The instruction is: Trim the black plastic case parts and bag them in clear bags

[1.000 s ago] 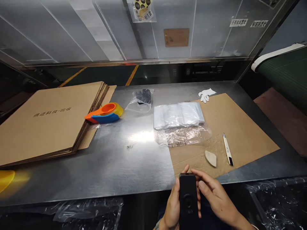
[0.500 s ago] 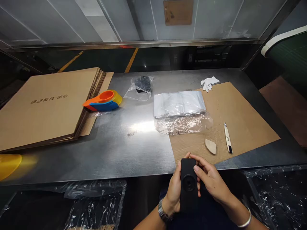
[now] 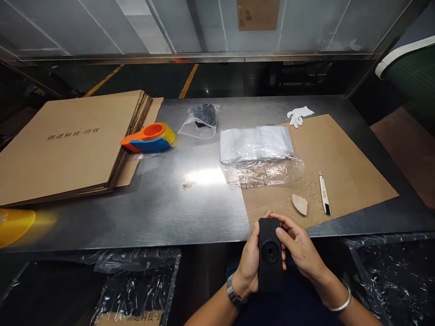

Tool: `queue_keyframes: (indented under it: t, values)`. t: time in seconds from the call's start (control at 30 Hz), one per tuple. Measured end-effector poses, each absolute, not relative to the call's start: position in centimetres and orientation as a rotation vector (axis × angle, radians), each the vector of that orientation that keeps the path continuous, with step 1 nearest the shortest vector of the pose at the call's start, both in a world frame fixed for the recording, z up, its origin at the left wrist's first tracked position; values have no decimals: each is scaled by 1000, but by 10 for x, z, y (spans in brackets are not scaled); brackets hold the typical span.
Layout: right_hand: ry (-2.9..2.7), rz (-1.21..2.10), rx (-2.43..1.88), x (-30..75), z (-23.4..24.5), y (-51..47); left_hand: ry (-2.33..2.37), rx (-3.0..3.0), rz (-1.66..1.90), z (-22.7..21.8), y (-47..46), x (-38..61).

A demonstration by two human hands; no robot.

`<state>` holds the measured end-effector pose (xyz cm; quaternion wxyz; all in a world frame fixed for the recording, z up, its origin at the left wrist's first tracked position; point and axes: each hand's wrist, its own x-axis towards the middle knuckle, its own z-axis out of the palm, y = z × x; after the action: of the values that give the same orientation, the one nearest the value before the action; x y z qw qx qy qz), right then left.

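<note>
A long black block-shaped part (image 3: pixel 271 276), with a round ring and a hole on its face, is held upright at the table's front edge. My left hand (image 3: pixel 249 262) wraps its left side, fingers partly hidden behind. On the other side my right hand (image 3: pixel 301 249) grips the upper right edge, thumb on the face and index finger at the top. Just beyond the hands lie a small wooden wedge (image 3: pixel 299 205) and a white cutter knife (image 3: pixel 324 194) marked A26, both on a flat cardboard sheet (image 3: pixel 353 167).
A stack of clear plastic bags (image 3: pixel 256 145) lies mid-table. Behind it are a bag with black pieces (image 3: pixel 206 115) and a white glove (image 3: pixel 301 116). To the left are an orange-and-blue tape dispenser (image 3: pixel 149 138) and stacked cardboard (image 3: pixel 74 149). Plastic-lined bins (image 3: pixel 136 290) stand below the table's front.
The view has shifted slightly, so the table and its things sit a little higher and further right. Both hands keep their hold on the black part.
</note>
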<state>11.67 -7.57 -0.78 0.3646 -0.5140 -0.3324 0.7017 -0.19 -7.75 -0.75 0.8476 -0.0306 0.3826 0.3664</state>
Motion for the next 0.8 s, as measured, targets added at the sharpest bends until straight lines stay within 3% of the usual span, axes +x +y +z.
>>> queue_keyframes:
  t: [0.8]
  values:
    - [-1032,1852,-1352,128,2,-77,886,135,767,-3,-82,0]
